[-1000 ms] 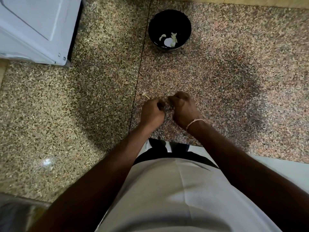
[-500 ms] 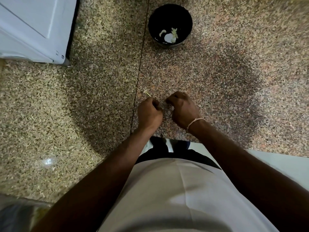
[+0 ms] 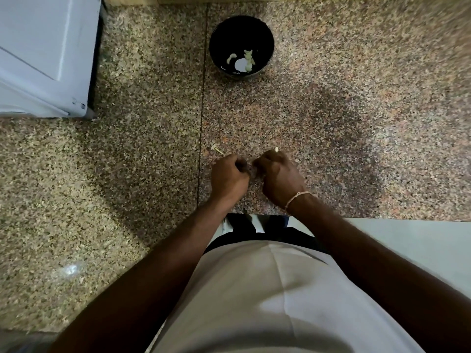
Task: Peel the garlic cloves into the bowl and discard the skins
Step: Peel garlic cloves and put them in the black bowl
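Observation:
My left hand [image 3: 229, 177] and my right hand [image 3: 279, 178] hover close together over the speckled stone counter [image 3: 127, 174], fingers curled inward, knuckles nearly touching. They pinch a garlic clove [image 3: 276, 149] between them. Only its pale tip shows, above my right fingers; the rest is hidden. A thin pale bit of skin or stalk [image 3: 216, 149] pokes out just beyond my left knuckles. Farther back stands a black bowl [image 3: 219, 34] holding a few pale garlic pieces [image 3: 248, 61].
A white appliance [image 3: 46, 59] fills the back left corner. A seam in the stone runs from the bowl toward my left hand. A white surface [image 3: 407, 245] lies below the counter's front edge at the right.
Both hands stay together at the same spot, working with small motions. A pale garlic tip now shows above my right fingers. The view shifted slightly.

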### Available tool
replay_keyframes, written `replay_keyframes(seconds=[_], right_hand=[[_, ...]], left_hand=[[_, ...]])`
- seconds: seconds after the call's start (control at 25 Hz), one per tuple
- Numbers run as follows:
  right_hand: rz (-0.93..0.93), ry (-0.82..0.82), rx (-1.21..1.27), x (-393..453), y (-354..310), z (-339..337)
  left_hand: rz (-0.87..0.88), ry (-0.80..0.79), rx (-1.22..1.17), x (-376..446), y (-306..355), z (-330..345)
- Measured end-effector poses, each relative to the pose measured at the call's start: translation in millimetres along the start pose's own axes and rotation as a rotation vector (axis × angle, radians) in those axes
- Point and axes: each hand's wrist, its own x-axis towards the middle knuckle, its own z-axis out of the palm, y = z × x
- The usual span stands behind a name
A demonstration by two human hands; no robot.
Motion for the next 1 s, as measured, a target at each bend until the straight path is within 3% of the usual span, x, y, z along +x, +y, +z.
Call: replay_keyframes(seconds=[0.08, 0.24, 0.4, 0.56, 1.0], right_hand=[[0.002, -0.015, 0.029, 0, -1, 0], [0.187, 0.099, 0.036, -1, 8, -2], [0.077, -0.005, 0.044, -5, -6, 1], [0.223, 0.110, 0.073, -3, 5, -2], [0.309, 0.117, 0.082, -12, 4, 3]], left_hand=[[0.003, -0.032, -0.018, 1, 3, 3], [-0.034, 0.034, 0.000, 7, 0, -3], [-0.028, -0.006, 0.020, 8, 1, -4], [-0.007, -0.046, -0.013, 8, 0, -9], [0.013, -0.007, -0.010, 10, -12, -10]])
